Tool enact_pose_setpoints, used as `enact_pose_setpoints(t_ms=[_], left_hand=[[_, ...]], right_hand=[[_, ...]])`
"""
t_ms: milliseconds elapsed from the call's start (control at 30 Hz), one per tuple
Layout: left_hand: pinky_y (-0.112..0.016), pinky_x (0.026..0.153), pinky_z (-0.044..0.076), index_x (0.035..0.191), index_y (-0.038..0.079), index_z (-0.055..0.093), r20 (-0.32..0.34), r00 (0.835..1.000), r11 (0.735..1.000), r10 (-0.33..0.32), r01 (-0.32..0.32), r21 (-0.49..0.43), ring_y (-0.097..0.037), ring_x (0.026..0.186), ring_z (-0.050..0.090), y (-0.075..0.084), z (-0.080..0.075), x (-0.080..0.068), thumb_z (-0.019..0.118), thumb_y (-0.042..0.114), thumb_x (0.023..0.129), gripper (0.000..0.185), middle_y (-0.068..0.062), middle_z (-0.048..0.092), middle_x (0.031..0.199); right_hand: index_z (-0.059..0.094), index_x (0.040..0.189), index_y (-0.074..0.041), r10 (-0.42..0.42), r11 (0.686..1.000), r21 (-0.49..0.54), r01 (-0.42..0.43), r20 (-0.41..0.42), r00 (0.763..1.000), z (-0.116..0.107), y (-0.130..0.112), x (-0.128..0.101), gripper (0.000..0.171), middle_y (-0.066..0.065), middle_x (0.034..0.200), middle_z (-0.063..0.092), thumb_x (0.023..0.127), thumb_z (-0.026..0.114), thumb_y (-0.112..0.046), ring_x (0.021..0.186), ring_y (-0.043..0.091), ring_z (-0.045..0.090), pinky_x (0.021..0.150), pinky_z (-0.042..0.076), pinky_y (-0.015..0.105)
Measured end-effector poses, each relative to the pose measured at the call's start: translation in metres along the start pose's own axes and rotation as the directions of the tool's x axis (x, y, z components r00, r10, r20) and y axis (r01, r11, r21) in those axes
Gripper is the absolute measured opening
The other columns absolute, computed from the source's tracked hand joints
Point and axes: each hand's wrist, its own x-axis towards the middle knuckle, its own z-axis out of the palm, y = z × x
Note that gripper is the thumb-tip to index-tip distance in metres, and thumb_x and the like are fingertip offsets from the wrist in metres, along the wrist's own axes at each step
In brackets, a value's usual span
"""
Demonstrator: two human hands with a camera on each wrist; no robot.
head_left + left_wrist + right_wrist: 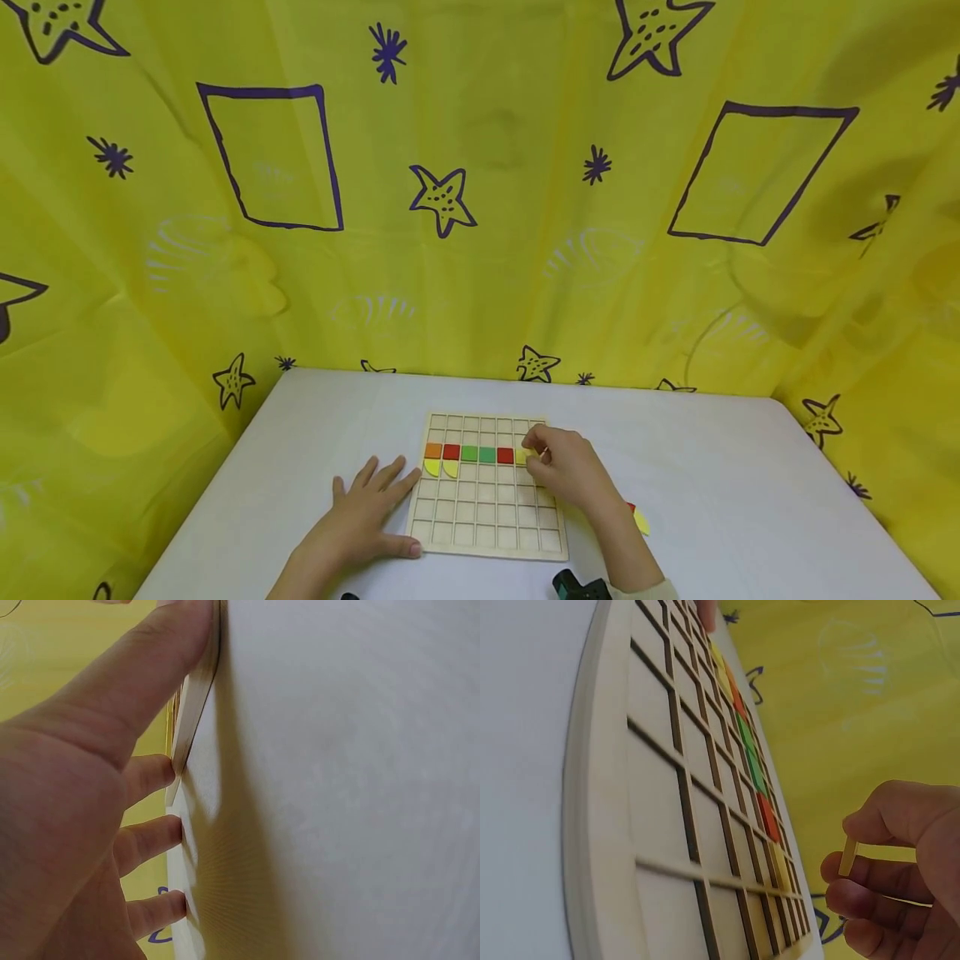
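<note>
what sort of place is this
Likely a small indoor booth set up for tabletop activity: patterned yellow sheeting surrounds a white table, which holds a gridded wooden board with coloured tiles.

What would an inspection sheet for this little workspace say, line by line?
Surface: white tabletop, under the board.
Job's things: wooden grid board; a row of coloured squares set in it, two yellow rounded pieces just below; a red piece and yellow piece beside the right forearm, partly hidden.
Clutter: black object near the right wrist, cut off by the frame.
Hands: left hand spread, thumb and forefinger at the board's edge; right hand pinches a small yellowish tile above the board.
Cables: nothing seen on the tabletop.
Surroundings: yellow curtain with purple stars and four-sided outlines.
</note>
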Motion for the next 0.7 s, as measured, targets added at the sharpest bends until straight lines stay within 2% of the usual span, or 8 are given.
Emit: enact_pose_setpoints(t_ms=[200,467,700], left_hand=[[-0.077,0.089,0.004,0.138,0.032,0.034,0.0,1.0,1.0,0.002,-0.002,0.007,-0.038,0.136,0.014,-0.002,0.001,0.001,0.054,0.077,0.053,0.098,-0.001,0.029,0.147],[-0.077,0.089,0.004,0.138,0.031,0.035,0.011,1.0,1.0,0.002,-0.002,0.0,-0.039,0.136,0.014,0.0,-0.002,0.001,0.056,0.076,0.055,0.096,-0.001,0.029,0.147],[-0.077,0.089,0.004,0.138,0.031,0.035,0.015,1.0,1.0,-0.001,0.001,0.002,-0.039,0.136,0.014,0.0,-0.003,0.0,0.056,0.075,0.055,0.096,-0.001,0.028,0.147]], right_hand=[[0.06,0.098,-0.025,-0.001,1.0,-0.009,0.002,0.044,0.999,0.012,-0.015,0.004,0.02,-0.013,0.081,0.059,0.078,0.056,-0.022,0.066,0.006,0.05,0.063,0.042,0.024],[0.061,0.091,-0.026,-0.072,0.997,-0.027,0.073,0.044,0.996,0.024,-0.031,0.006,0.011,-0.016,0.072,0.055,0.08,0.058,-0.027,0.064,0.006,0.048,0.059,0.04,0.02],[0.061,0.089,-0.025,-0.095,0.995,-0.039,0.096,0.033,0.995,0.037,-0.043,0.009,0.011,-0.016,0.071,0.054,0.078,0.058,-0.028,0.064,0.005,0.048,0.061,0.041,0.02]])
